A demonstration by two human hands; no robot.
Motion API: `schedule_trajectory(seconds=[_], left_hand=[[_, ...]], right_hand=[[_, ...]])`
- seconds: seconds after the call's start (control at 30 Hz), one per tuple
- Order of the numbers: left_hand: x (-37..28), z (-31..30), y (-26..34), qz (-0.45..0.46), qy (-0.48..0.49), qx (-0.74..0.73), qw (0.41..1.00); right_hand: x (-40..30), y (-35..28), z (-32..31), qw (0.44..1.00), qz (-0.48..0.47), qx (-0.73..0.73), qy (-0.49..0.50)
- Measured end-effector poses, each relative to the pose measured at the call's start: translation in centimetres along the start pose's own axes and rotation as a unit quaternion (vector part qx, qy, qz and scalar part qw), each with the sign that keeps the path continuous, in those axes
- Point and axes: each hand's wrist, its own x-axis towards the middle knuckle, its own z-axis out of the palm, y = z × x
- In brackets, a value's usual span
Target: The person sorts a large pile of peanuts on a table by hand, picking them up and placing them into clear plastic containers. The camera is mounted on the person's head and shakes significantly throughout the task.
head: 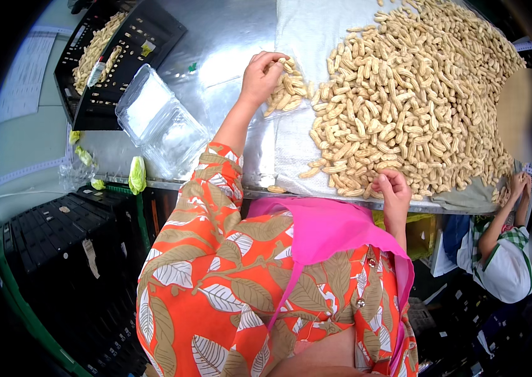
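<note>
A large heap of unshelled peanuts (403, 103) covers the right part of the table, on a white woven sheet (294, 155). My left hand (263, 75) is over a small clear plastic tray (289, 110) filled with peanuts, its curled fingertips touching those at the top; whether it grips one is hard to tell. At the heap's near edge is my right hand (392, 186), thumb and forefinger close together beside a few peanuts. I cannot make out whether a peanut is between them. Left of my left forearm lie nested clear plastic clamshell boxes (167, 127), lids raised.
A black perforated crate (120, 70) holding packed peanuts stands at the back left. Small leafy vegetable pieces (137, 175) lie along the table's left edge. Black crates (58, 235) are stacked below. Another person (502, 254) works at the far right, hands near the heap.
</note>
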Motion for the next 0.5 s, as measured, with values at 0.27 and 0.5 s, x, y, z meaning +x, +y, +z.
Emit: schedule_trajectory(seconds=[0.27,0.5], left_hand=[[0.0,-0.6,0.4,-0.027,-0.022,-0.078,0.996],[-1.0,-1.5,0.8,-0.014,0.053,0.038,0.998]], right_hand=[[-0.1,0.1,-0.1,1.000,0.022,0.005,-0.006],[0.1,0.0,-0.6,1.000,0.025,0.001,-0.002]])
